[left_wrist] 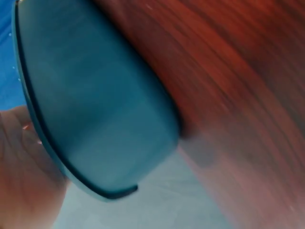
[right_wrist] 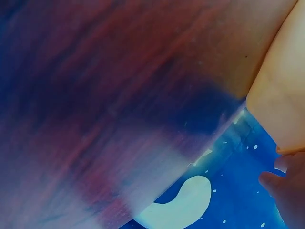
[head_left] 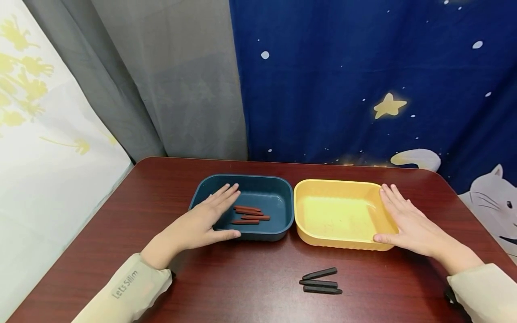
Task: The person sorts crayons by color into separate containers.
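Observation:
My left hand (head_left: 205, 220) lies with straight fingers over the left end of a dark blue tray (head_left: 262, 181). In the left wrist view its palm (left_wrist: 28, 167) is right at the tray's rim. Inside that tray lie several reddish-brown crayons (head_left: 255, 218). At the right end of a yellow tray (head_left: 337, 244), my right hand (head_left: 414, 228) rests with straight fingers along the rim and thumb over the near edge. The right wrist view catches only a few fingers (right_wrist: 288, 191) beside the yellow wall. Three black crayons (head_left: 320, 284) lie on the table in front.
The two trays stand side by side on a glossy dark red wooden table (head_left: 242, 287). Behind it hang a grey curtain (head_left: 190, 89) and a blue starry curtain (head_left: 323, 89). A white patterned cloth (head_left: 48, 179) hangs along the left.

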A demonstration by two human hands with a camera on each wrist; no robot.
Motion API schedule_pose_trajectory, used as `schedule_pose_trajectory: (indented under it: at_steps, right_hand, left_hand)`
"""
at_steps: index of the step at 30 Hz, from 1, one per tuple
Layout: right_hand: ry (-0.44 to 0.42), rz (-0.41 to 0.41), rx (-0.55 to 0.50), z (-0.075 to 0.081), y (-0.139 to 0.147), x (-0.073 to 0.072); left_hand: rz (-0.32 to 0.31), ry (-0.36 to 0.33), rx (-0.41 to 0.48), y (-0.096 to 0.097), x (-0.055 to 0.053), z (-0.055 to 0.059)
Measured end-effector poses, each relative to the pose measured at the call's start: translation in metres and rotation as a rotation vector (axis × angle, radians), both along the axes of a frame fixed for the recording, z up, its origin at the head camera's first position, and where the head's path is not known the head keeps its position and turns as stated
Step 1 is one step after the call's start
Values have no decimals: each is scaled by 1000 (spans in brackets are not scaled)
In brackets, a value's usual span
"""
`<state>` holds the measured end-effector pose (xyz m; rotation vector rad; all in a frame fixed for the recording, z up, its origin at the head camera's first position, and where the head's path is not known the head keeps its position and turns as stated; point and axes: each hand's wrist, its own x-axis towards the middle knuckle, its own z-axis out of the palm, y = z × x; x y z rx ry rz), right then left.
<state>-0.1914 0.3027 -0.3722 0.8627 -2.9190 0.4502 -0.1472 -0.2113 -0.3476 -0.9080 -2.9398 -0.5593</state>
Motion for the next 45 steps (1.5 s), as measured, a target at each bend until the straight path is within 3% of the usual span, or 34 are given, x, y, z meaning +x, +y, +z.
schedule_pose_trajectory:
  at_steps: [4, 12, 21, 25, 30, 37, 45]
  right_hand:
    - [-29, -21, 32, 4, 0, 0]
    - [-87, -32, 32, 8, -2, 0]
    - [-47, -13, 30, 5, 1, 2]
    - [-30, -4, 27, 4, 2, 1]
    - [-69, -14, 10, 6, -1, -1]
    - [-86, -17, -1, 6, -2, -1]
    - [-36, 6, 8, 2, 0, -1]
  left_hand:
    - [-57, -1, 43, 12, 1, 1]
    - [-174, 91, 69, 37, 4, 1]
    - [-273, 117, 75, 71, 2, 2]
    - [-367, 183, 100, 91, 0, 3]
    - [-454, 247, 126, 113, 2, 4]
    - [-535, 234, 105, 136, 9, 6]
    - [-599, 250, 20, 150, 15, 5]
